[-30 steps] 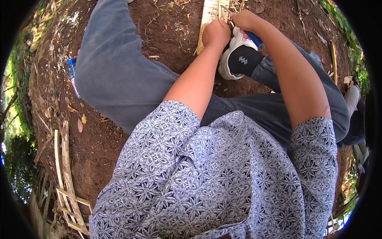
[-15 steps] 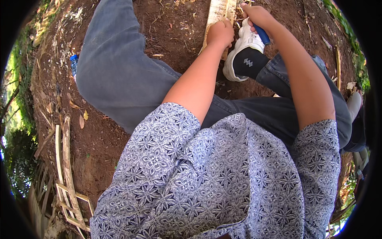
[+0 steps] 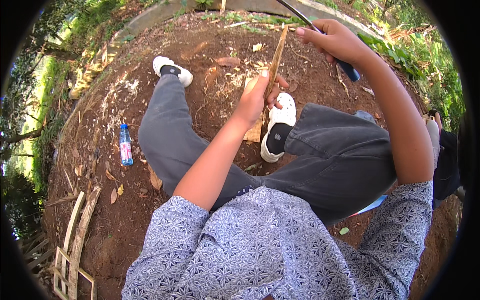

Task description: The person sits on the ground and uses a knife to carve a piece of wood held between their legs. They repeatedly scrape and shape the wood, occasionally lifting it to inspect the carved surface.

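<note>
My left hand [image 3: 254,100] is closed around a thin, pointed wooden stick [image 3: 278,55], held up at a slant above the ground. To its right, my raised right hand [image 3: 341,44] grips a long knife by its blue handle [image 3: 350,71]. The dark knife blade [image 3: 295,12] runs up and to the left, out of the picture's top edge, apart from the stick. Below my left hand, a pale wooden board [image 3: 254,133] lies on the soil, partly covered by hand and shoe. Close beside it stands my white clog [image 3: 285,111].
Wood chips and leaves litter the brown soil. A blue-capped plastic bottle [image 3: 126,146] stands or lies left of my leg. Wooden strips joined like a frame [image 3: 76,250] lie at lower left. A concrete edge [image 3: 150,21] curves behind. Part of another person [image 3: 445,160] shows at far right.
Both hands have lifted off the low position by the shoe. The stick and the knife blade now show clearly, and the view has tilted up to take in more ground ahead.
</note>
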Demonstrator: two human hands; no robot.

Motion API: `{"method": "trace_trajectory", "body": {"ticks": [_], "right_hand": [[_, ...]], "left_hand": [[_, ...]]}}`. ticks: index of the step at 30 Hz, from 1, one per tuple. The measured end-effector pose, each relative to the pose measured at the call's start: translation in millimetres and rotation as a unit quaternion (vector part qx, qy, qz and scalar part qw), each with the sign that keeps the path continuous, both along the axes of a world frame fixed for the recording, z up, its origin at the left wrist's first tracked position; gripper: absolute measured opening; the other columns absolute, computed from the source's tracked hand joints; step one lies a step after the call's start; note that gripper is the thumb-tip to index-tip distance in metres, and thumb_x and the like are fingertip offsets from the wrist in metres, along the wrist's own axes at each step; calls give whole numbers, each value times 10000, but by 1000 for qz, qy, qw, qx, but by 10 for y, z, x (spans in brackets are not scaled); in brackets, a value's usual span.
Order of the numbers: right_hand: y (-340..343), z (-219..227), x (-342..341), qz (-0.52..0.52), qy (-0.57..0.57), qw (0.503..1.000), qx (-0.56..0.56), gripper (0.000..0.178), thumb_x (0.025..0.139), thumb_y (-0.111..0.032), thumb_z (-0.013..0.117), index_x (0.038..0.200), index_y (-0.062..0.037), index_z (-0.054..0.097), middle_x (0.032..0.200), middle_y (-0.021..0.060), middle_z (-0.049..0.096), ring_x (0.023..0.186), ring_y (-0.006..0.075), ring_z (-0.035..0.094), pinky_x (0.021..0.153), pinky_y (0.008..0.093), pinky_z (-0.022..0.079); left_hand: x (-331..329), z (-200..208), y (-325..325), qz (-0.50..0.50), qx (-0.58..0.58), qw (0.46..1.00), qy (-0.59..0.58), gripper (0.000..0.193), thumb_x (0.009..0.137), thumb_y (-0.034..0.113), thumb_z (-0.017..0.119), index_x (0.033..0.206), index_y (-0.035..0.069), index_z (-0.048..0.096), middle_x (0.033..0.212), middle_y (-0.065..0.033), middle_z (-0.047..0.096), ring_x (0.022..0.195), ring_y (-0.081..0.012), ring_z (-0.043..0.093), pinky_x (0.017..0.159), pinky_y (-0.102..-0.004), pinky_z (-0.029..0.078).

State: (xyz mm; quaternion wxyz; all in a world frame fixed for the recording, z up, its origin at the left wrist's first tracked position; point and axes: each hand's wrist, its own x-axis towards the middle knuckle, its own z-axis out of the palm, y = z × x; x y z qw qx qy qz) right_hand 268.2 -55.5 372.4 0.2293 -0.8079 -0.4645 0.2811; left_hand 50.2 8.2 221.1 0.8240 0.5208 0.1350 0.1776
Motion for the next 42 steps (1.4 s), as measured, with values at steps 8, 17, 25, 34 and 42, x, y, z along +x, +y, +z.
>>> {"method": "trace_trajectory", "body": {"ticks": [8, 17, 25, 34, 42], "right_hand": [[-430, 704, -409, 57, 115, 971, 202, 458, 852, -466, 785, 992, -40, 694, 626, 0, 582, 486, 82, 573, 468, 250, 456], [-451, 651, -301, 46, 148, 954, 256, 439, 846, -437, 807, 846, -42, 614, 579, 5, 556, 450, 84, 545, 416, 251, 429], [-320, 712, -313, 77, 201, 936, 279, 404, 834, -390, 826, 957, -41, 663, 655, 9, 620, 470, 70, 535, 436, 236, 428], [-232, 727, -369, 98, 261, 917, 284, 494, 923, -286, 738, 1351, -82, 602, 799, -8, 630, 504, 42, 500, 459, 214, 410], [-235, 525, -269, 20, 253, 937, 242, 489, 960, -274, 678, 1381, -49, 572, 853, -9, 641, 508, 14, 450, 474, 197, 378]], "left_hand": [[-135, 1022, -368, -6, 69, 998, -8, 602, 1101, 480, 246, 1063, -4, 602, 654, 18, 411, 601, -96, 455, 679, -324, 562], [-229, 1473, -617, 148, 336, 923, 117, 470, 1098, 444, 356, 1036, 57, 616, 747, 29, 470, 646, -56, 495, 632, -279, 545], [-353, 1735, -610, 96, 103, 983, 115, 561, 1106, 450, 307, 1117, -13, 623, 663, 52, 430, 592, -63, 428, 644, -272, 536], [-426, 1728, -197, 27, 89, 992, 83, 566, 1117, 425, 259, 1193, -45, 565, 567, 16, 411, 631, -111, 525, 746, -318, 533], [-284, 1760, 199, -89, 171, 973, 131, 486, 1103, 427, 348, 1280, 24, 553, 763, -30, 593, 720, -113, 578, 748, -288, 511]]}}
